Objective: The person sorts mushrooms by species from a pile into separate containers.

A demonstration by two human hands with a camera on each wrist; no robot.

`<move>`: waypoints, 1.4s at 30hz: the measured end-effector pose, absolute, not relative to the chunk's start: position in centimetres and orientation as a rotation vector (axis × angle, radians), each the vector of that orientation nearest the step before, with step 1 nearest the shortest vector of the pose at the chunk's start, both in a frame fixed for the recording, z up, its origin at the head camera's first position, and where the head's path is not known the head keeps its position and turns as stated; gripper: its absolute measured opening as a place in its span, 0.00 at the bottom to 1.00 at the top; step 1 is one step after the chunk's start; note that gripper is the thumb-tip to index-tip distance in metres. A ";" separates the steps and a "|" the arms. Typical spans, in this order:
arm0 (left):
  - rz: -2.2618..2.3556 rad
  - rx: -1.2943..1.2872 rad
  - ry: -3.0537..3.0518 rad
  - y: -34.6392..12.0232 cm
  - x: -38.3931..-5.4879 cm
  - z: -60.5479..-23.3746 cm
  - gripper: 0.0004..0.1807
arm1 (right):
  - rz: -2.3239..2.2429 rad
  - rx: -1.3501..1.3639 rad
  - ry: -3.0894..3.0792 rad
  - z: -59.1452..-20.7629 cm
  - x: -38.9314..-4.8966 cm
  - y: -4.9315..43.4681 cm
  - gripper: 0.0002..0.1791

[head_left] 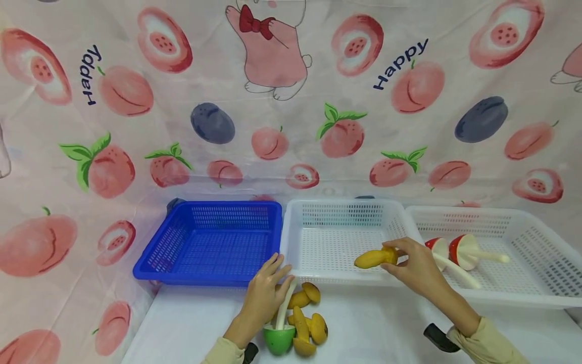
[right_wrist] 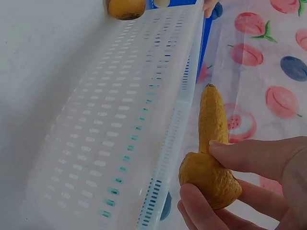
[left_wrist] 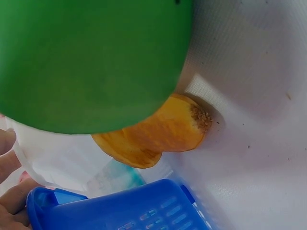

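Note:
My right hand point(head_left: 416, 268) pinches a yellow toy mushroom point(head_left: 374, 259) by its cap, above the front part of the middle white basket point(head_left: 345, 277). In the right wrist view, thumb and fingers grip that cap and the stem points up. My left hand point(head_left: 260, 303) holds the white stem of a green-capped toy mushroom point(head_left: 279, 340), cap downward, at the front of the baskets. The green cap fills much of the left wrist view. Several yellow mushrooms point(head_left: 303, 333) lie on the white table just right of it.
A blue basket point(head_left: 204, 280) stands at the left, beside the middle one. The right white basket point(head_left: 523, 298) holds red-capped mushrooms point(head_left: 464, 252) with pale stems. Behind the baskets hangs a fruit-print cloth point(head_left: 282, 121).

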State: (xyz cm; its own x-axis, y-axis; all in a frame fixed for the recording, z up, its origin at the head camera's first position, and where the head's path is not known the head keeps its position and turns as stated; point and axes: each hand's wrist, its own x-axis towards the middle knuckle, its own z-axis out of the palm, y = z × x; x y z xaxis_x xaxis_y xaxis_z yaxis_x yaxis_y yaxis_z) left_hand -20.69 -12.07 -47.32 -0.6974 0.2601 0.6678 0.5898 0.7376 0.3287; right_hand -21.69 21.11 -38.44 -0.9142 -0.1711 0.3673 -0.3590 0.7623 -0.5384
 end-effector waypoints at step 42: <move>-0.706 -0.621 -2.328 -12.0 -20.7 -47.1 0.13 | 0.850 0.348 -3.023 -42.4 -27.0 23.4 0.22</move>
